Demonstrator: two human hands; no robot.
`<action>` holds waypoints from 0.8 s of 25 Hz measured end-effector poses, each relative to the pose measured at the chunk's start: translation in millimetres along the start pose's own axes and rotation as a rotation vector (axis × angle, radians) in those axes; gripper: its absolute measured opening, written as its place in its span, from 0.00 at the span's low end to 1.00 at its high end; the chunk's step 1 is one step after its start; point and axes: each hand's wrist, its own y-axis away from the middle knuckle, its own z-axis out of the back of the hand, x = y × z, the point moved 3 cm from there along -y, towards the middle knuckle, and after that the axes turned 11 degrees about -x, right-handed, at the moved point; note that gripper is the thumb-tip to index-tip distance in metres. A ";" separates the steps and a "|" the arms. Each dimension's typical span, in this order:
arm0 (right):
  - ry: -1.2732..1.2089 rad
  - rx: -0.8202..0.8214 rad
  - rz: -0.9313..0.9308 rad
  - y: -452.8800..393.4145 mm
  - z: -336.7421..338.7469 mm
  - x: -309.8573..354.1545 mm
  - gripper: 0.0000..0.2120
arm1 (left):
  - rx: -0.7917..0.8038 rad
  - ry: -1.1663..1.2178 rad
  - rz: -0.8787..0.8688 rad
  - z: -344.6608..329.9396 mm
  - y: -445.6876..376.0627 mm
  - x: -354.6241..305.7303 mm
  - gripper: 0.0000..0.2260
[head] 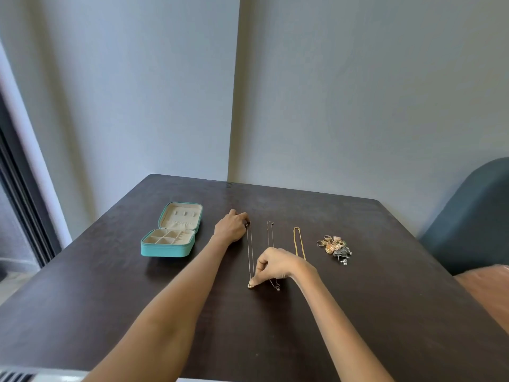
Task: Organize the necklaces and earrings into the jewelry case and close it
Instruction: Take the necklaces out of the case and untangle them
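- A teal jewelry case (167, 245) is seen lying open on the left part of the dark counter (385, 271), its lid (181, 216) raised behind the cream divided tray
- 3 necklaces are laid out lengthwise, side by side, to the right of the case: a thin silver necklace (250, 252), a second thin necklace (270, 234) and a gold chain necklace (298, 242)
- The far end of the thin silver necklace is pinched by the left hand (231, 227), whose fingers are curled at the clasp; the grip is narrow and holds the chain
- The near end of the same necklace, at its small pendant (251, 285), is pinched by the right hand (275, 264) between thumb and fingertips, down at the counter surface
- The second thin necklace is partly hidden under the right hand; its pendant shows just beside the wrist
- A heap of earrings and rings (333, 248) is set to the right of the gold chain, apart from it
- A blue-grey chair back (468, 216) is visible at the right edge
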 end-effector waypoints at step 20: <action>0.066 -0.073 0.000 6.5 -6.6 8.0 0.12 | 0.096 0.038 0.031 -0.6 -6.4 3.7 0.16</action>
